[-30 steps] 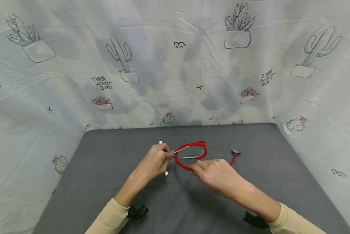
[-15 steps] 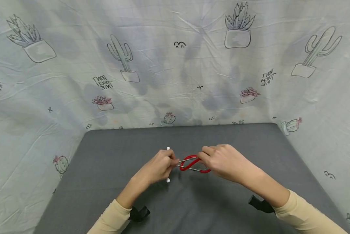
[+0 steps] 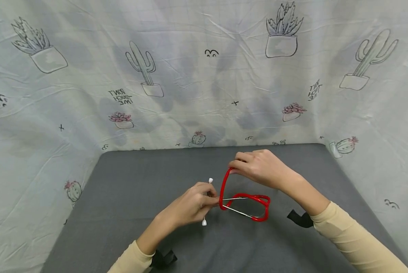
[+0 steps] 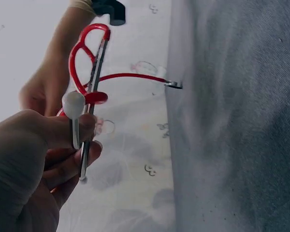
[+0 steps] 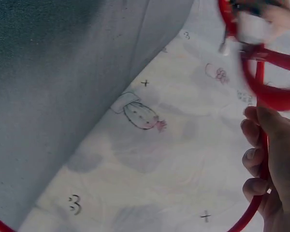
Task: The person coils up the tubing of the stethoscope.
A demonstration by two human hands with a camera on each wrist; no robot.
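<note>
A stethoscope with red tubing (image 3: 267,207) is held above the table by both hands. My left hand (image 3: 193,203) pinches its metal ear tubes (image 3: 237,212) near the white ear tips (image 3: 204,222), which stick out on either side of the fingers. Higher and to the right, my right hand (image 3: 260,168) grips a length of the tubing; the right wrist view has the fingers (image 5: 253,159) curled round it. A strand rises from the left fingertips to the right hand, crossing the ear tubes. The chest piece (image 4: 173,84) dangles at the tubing's end in the left wrist view, hidden in the head view.
The table (image 3: 129,182) has a dark grey cloth cover. A pale curtain (image 3: 190,76) printed with cacti surrounds its back and sides. Black straps (image 3: 301,219) hang beneath both wrists, below cream sleeves (image 3: 354,239).
My right hand has risen and moved away from me, drawing the tubing up across the ear tubes. My left hand has shifted right and nearer, still holding the ear tubes.
</note>
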